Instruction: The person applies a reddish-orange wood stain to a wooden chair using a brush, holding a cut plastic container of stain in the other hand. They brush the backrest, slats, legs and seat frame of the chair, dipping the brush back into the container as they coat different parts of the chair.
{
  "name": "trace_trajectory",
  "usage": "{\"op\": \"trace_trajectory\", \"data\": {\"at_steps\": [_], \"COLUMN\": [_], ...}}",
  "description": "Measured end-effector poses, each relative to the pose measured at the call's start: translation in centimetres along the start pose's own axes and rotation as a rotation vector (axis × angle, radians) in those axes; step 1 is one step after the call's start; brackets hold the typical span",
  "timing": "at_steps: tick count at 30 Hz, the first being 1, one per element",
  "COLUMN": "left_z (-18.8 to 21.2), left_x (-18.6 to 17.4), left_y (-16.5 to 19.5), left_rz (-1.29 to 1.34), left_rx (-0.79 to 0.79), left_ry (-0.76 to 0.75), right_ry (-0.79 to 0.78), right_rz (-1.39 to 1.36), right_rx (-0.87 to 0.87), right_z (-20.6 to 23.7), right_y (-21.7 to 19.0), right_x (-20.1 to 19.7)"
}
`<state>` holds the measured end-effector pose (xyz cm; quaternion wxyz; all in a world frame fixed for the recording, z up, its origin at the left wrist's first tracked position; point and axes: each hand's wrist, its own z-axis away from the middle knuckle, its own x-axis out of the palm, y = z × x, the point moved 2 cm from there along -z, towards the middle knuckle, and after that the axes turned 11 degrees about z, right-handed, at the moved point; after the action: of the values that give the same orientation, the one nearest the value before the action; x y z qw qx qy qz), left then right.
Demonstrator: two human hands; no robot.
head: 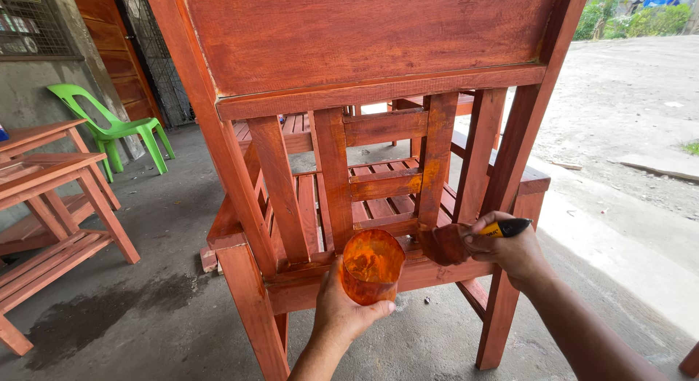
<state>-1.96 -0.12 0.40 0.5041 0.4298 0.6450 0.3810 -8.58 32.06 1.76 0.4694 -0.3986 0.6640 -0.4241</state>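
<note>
- Left hand (346, 308) grips a stain-coated cup (372, 266) below the chair (349, 97) back.
- Right hand (510, 250) clasps a paintbrush (466, 239), bristles just beside the cup.

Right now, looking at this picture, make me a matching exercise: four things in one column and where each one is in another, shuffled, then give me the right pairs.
Things:
1. cup of stain
2. brush
3. green plastic chair
4. wooden chair

Places:
A. standing by the wall, far left
B. held in the right hand
C. held in the left hand
D. upright in the middle, its back toward the camera

Pairs: 1-C, 2-B, 3-A, 4-D
</note>
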Motion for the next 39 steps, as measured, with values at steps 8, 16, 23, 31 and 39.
{"op": "trace_trajectory", "data": {"at_steps": [8,16,23,31,39], "left_z": [0.6,1.5,1.7,1.6,1.2], "left_x": [0.4,1.0,1.2,1.7,2.7], "left_y": [-1.6,-0.9,-0.8,0.1,1.7], "left_rz": [0.074,-0.021,-0.027,-0.04,-0.009], "left_rx": [0.368,0.582,0.507,0.364,-0.028], "left_ry": [-0.019,-0.033,-0.085,-0.167,-0.218], "right_ry": [-0.438,-0.631,-0.613,-0.644,-0.288], "right_rz": [0.053,0.791,0.95,0.936,0.702], "right_rx": [-0.722,-0.613,-0.616,-0.585,-1.066], "right_z": [9.7,13.4,12.7,12.7,11.9], "right_y": [-16.9,-17.8,-15.0,-14.0,-14.2], "right_x": [-1.1,5.8,7.8,7.0,2.7]}}
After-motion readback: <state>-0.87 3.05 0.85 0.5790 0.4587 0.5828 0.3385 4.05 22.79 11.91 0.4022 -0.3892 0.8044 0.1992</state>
